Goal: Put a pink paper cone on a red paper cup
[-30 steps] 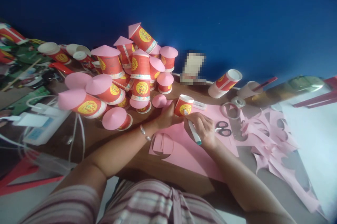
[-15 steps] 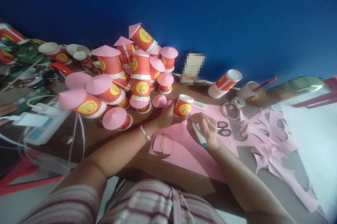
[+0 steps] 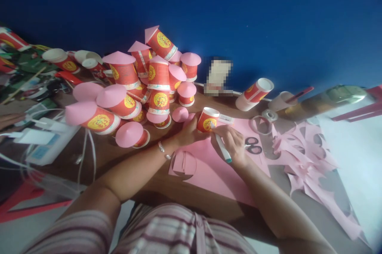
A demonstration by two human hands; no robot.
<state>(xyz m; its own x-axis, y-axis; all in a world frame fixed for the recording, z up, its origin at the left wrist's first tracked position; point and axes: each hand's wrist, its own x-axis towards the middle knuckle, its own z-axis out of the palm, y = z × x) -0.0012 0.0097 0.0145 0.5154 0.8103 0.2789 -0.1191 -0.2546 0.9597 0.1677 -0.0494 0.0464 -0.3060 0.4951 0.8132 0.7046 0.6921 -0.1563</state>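
1. Paper cup [image 3: 205,120], red with a white upper end and a round yellow emblem facing the person, leaning a little; it sits over the far left corner of the pink sheet [image 3: 221,178], and I can't make out whether its lower end touches down.
2. Left hand [image 3: 191,131] curls round the left side and lower front of that cup, thumb along the front, fingers mostly hidden behind – a closed grip. The forearm crosses the table [image 3: 152,186] from the sheet's near left side, a silver bracelet [image 3: 164,149] at the wrist.
3. Right hand [image 3: 232,140] hangs over the far part of the sheet, bent at the wrist, fingers pinching a marker [image 3: 223,148] like a pen: white barrel, green end slanting back toward the person, tip at the emblem's right edge – contact is too small to judge from here. That forearm comes in across the sheet's near right corner.
4. Scissors [image 3: 253,145] with black handles lie on the sheet, just beside the right hand.
5. Cone-topped cups [image 3: 158,73] crowd together beyond the sheet's left side; cut pink scraps [image 3: 307,158] spread off its right side.
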